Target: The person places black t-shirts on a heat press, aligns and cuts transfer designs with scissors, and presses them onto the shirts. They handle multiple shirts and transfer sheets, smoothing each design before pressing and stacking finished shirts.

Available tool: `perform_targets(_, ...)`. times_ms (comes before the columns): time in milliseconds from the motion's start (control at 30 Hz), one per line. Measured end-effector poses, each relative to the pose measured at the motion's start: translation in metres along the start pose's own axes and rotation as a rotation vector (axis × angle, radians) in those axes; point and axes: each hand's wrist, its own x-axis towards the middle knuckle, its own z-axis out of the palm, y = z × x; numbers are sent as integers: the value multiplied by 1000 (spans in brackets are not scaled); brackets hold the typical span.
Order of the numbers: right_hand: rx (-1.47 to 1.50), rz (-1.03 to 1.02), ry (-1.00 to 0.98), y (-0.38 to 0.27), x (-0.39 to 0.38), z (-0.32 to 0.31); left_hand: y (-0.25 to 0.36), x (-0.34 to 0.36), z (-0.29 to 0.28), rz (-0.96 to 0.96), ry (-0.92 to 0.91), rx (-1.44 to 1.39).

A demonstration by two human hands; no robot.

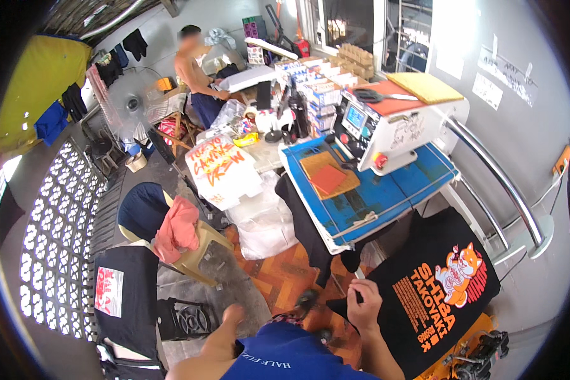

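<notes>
Scanning from our left, we see a black shirt with a red and white print (117, 297) draped over a chair back, hung flat so the print faces out. Just beside it a plastic chair (199, 244) carries a pink cloth (177, 229) thrown loosely over its backrest. Farther back a standing fan (132, 101) faces the work area, and another person (196, 69) sits at a cluttered bench, well apart from us.

Our left hand (234, 312) hangs low over the floor, near our blue shorts (285, 358); it touches nothing we can see, and it is too blurred for us to tell whether the fingers are spread or curled.

At the middle stands a blue table (386, 190) with a heat press control box (392, 130) on it, and a brown and red pad (328, 176) lies near the table's left side. A dark garment hangs off its front edge.

Our right hand (363, 304) is closed in a narrow pinch on the edge of the black printed T-shirt (434, 291), which lies spread on a platen at our lower right, orange and white design facing up. We judge that the pinch holds the left hem taut so the cloth lies flat. A curved metal handle (500, 183) rises just beyond it.
</notes>
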Motion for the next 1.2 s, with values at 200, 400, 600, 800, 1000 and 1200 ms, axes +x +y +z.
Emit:
perform_targets(200, -78, -89, -323, -28, -35, 48, -54, -83, 75, -324, -291, -589)
perform_targets(400, -134, -271, -502, -70, 11, 128, -93, -51, 94, 302, 38, -448)
perform_targets(600, -503, -518, -140, -123, 160, 196, -220, -91, -89, -43, -81, -900)
perform_targets(800, -1011, -436, 15, -100, 276, 182, -306, -75, -140, 161, 323, -503)
perform_targets(1000, -1277, 112, -78, -59, 301, 188, -265, -4, -36, 288, 150, -535)
perform_targets(1200, -1353, 234, -119, -61, 329, 202, -211, -30, 97, 45, -269, -735)
